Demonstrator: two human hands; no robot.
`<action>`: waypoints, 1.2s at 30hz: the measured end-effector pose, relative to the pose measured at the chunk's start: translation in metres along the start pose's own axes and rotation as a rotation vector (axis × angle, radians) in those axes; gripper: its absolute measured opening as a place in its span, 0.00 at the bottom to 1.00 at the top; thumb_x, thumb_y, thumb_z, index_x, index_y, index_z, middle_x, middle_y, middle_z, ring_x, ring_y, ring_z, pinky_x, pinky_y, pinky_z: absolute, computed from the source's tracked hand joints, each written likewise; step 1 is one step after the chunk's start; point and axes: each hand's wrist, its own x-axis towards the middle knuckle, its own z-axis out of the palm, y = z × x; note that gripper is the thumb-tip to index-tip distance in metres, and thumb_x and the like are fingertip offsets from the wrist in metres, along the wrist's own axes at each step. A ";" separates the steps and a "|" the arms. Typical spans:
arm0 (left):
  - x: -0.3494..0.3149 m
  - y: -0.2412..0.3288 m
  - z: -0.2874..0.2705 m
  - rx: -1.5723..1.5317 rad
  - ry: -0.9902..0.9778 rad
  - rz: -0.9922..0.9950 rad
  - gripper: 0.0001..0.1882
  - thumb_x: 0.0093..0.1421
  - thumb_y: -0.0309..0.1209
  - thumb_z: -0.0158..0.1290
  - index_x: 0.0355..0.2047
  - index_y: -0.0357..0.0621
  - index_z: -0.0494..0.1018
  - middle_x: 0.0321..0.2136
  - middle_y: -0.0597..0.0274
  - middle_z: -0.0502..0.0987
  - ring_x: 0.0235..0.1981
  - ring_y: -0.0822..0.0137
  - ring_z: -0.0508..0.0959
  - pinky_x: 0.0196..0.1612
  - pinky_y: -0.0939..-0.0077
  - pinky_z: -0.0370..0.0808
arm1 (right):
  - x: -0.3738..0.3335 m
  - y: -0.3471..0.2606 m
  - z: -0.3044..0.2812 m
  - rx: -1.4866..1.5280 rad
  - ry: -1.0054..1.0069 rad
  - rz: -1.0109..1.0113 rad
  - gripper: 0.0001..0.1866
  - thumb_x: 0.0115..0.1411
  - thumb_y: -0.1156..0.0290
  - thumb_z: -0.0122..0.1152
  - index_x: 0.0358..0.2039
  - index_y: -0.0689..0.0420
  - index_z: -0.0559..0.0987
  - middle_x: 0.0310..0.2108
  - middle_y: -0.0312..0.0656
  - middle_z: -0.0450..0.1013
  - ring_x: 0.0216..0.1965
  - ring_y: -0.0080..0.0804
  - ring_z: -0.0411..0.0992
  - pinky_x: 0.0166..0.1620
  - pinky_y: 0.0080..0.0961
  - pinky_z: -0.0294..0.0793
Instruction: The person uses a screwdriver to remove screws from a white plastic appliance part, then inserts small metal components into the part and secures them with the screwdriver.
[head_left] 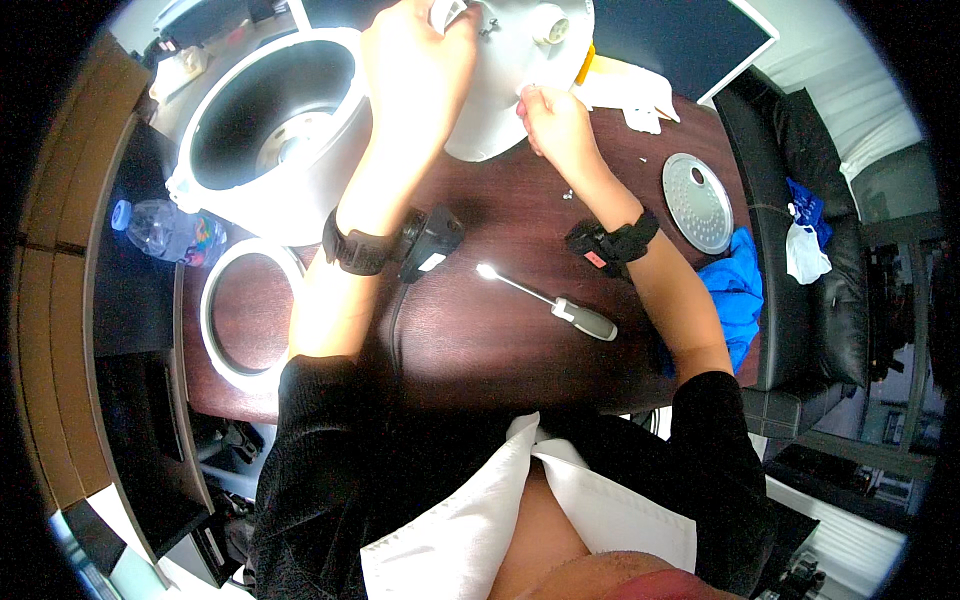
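Note:
A pale, shallow round cover (490,120), probably a cooker lid, is held tilted at the top of the head view, with a short white knob-like post (550,24) and small metal bits on its face. My right hand (552,122) is closed at the cover's right edge, thumb against its face. At the cover's left side, my left hand (420,60) has its fingers curled round a small white piece (447,12), partly cut off by the frame. Left of it stands a white pot-shaped cooker body (340,185) with a dark interior.
A grey-handled screwdriver (585,319) lies mid-table, with small screws (568,194) beyond it. A white ring (208,315) and a plastic bottle (165,230) are at left. At right are a perforated metal disc (697,205), a blue cloth (738,300) and white wrapping (640,95).

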 end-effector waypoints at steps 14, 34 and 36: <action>0.001 -0.005 -0.001 -0.011 0.007 0.003 0.07 0.56 0.25 0.50 0.32 0.33 0.75 0.21 0.47 0.76 0.22 0.62 0.76 0.28 0.70 0.71 | -0.013 -0.025 -0.013 -0.339 0.156 -0.261 0.10 0.56 0.70 0.61 0.24 0.63 0.74 0.11 0.44 0.69 0.14 0.36 0.70 0.20 0.29 0.68; 0.003 -0.013 -0.001 0.016 0.025 0.036 0.09 0.55 0.25 0.50 0.34 0.33 0.76 0.24 0.46 0.77 0.26 0.56 0.79 0.31 0.68 0.73 | -0.010 -0.029 -0.001 0.124 0.052 0.158 0.14 0.62 0.63 0.56 0.30 0.63 0.75 0.18 0.34 0.67 0.14 0.19 0.64 0.18 0.18 0.64; 0.005 -0.012 -0.004 0.090 0.047 0.058 0.09 0.55 0.25 0.50 0.34 0.33 0.76 0.24 0.45 0.77 0.26 0.56 0.79 0.31 0.68 0.73 | -0.011 -0.030 0.000 -0.015 0.113 0.034 0.13 0.61 0.64 0.57 0.30 0.63 0.76 0.17 0.34 0.69 0.14 0.19 0.66 0.18 0.18 0.65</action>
